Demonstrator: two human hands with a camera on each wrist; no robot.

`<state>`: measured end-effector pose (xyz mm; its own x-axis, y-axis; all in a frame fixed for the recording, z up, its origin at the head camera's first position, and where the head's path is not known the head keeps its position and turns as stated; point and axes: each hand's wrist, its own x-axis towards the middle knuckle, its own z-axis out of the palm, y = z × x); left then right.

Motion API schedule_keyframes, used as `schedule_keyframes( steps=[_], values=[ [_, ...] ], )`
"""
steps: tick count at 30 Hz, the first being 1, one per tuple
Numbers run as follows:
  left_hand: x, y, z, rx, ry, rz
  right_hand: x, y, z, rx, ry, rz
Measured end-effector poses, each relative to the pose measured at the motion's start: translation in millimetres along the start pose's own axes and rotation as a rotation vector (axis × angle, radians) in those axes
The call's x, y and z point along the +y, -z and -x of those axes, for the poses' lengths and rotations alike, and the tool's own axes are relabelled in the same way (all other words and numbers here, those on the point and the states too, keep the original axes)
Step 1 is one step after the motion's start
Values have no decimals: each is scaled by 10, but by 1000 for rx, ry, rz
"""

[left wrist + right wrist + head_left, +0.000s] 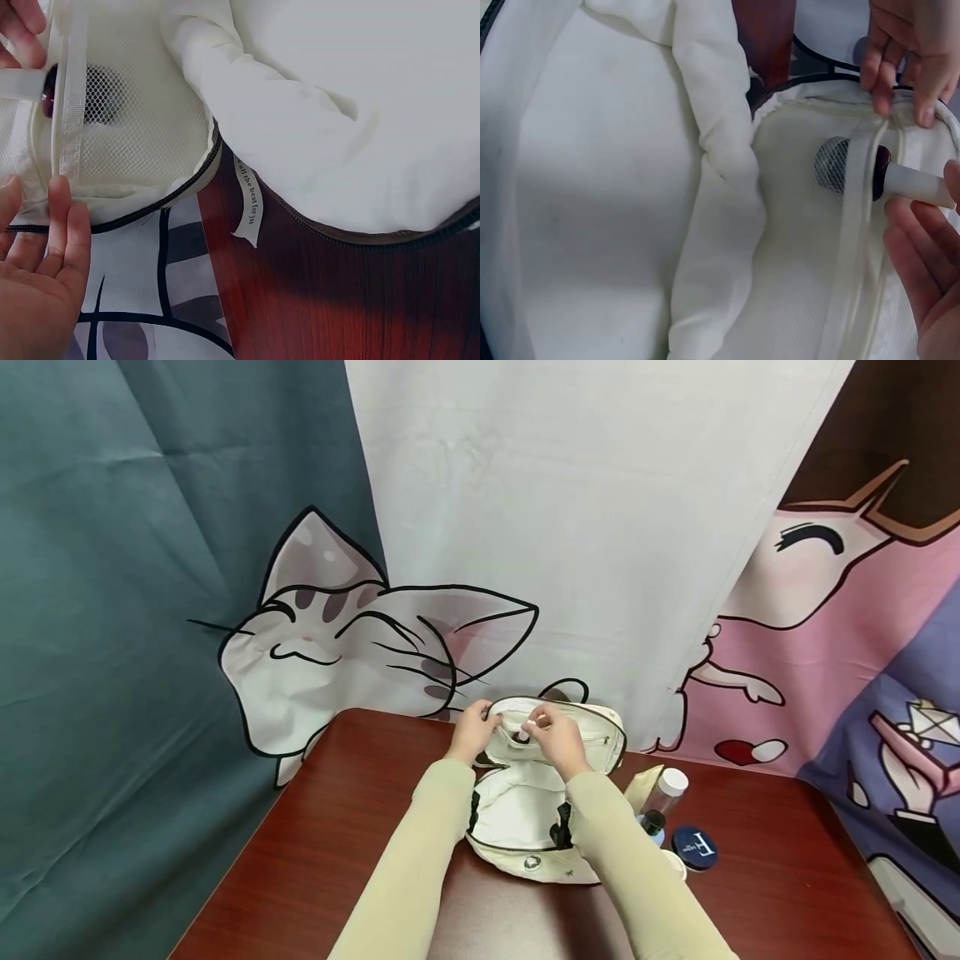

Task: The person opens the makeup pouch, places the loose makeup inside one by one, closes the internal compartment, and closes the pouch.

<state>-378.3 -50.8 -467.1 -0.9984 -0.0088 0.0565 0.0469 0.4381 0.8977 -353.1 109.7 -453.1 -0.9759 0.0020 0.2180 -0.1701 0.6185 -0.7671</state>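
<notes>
A cream zippered cosmetic bag (517,867) lies unzipped on the table, its lid (600,722) leaning back toward the curtain. Inside the lid is a mesh pocket (795,210). My left hand (472,732) grips the lid's edge at the pocket's end, thumb on the inside and fingers outside. Between its fingertips my right hand (557,739) pinches the long white cap of a small nail polish bottle (911,184). The bottle's dark red body crosses the pocket's opening, and its lower end shows through the mesh. White lining (315,135) fills the view of the bag's main compartment.
Right of the bag stand a clear bottle with a white lid (672,782), a pale yellow packet (642,787) and a dark blue round case (694,847). A white round item (675,863) is partly behind the right sleeve. A printed curtain (585,527) hangs behind the brown table (322,827).
</notes>
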Motion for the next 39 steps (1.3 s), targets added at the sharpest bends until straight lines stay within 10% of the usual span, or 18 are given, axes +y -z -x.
schedule_keyframes(
  steps=[32, 39],
  values=[
    [-14, -52, 10, 13, 2, 19, 98, -140, 190, -185, 171, 509],
    [-84, -27, -14, 9, 5, -47, -17, 59, 147, -210, 184, 429]
  ],
)
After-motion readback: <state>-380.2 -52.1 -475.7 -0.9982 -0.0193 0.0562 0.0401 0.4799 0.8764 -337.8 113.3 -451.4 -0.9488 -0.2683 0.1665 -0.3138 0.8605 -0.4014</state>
